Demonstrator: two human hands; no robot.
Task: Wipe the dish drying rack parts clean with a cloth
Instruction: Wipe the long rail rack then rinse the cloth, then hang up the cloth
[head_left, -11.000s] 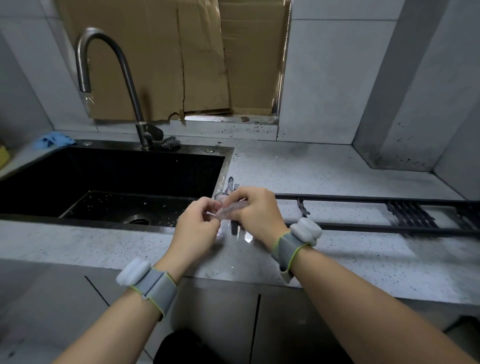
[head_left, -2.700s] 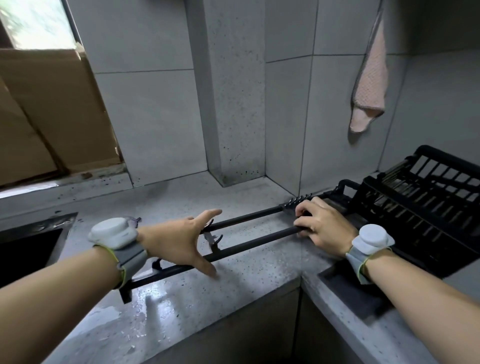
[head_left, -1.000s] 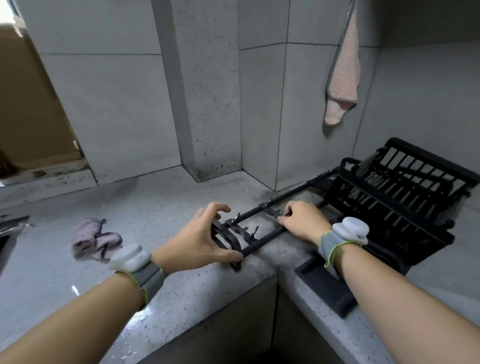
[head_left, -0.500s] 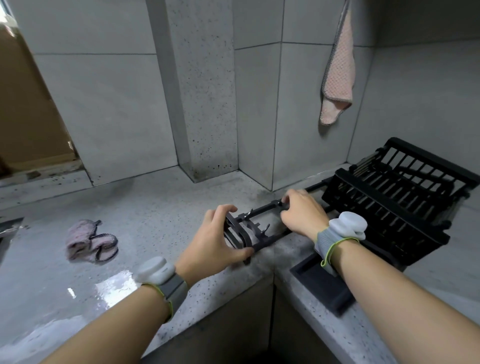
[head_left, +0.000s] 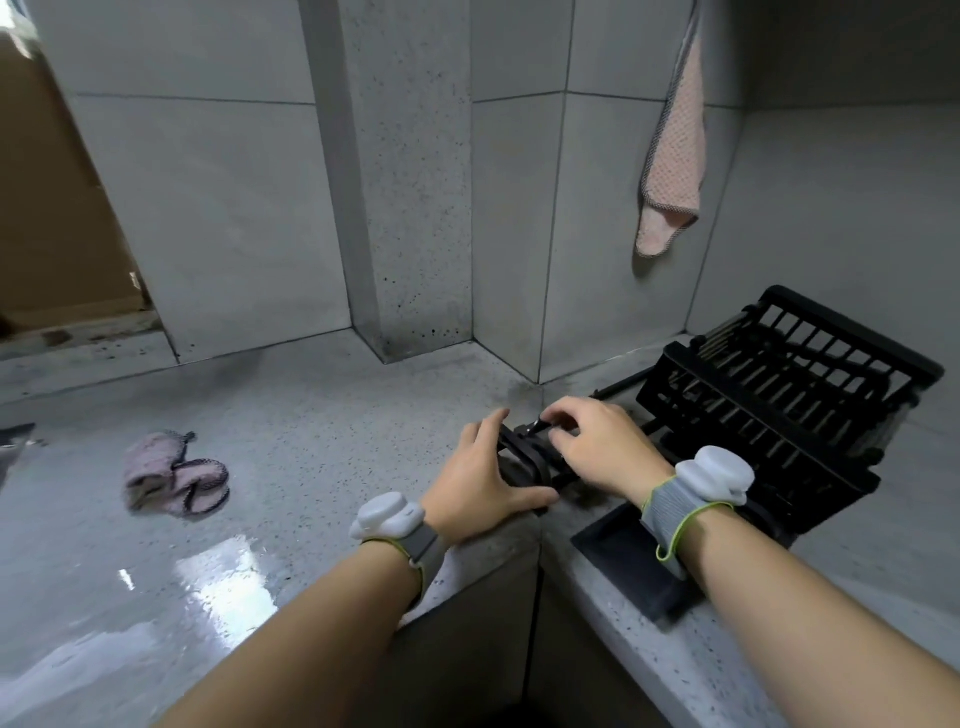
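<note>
Gripping the black frame (head_left: 524, 457) with both hands, left hand (head_left: 480, 486) at nine o'clock of right hand (head_left: 597, 447)

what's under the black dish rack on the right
A flat black tray sticks out from beneath the dish rack onto the counter. The rack and the right hand hide the rest.

Black slatted rack (head_left: 779, 410) on counter, crumpled pink cloth (head_left: 174, 475) well left
</note>
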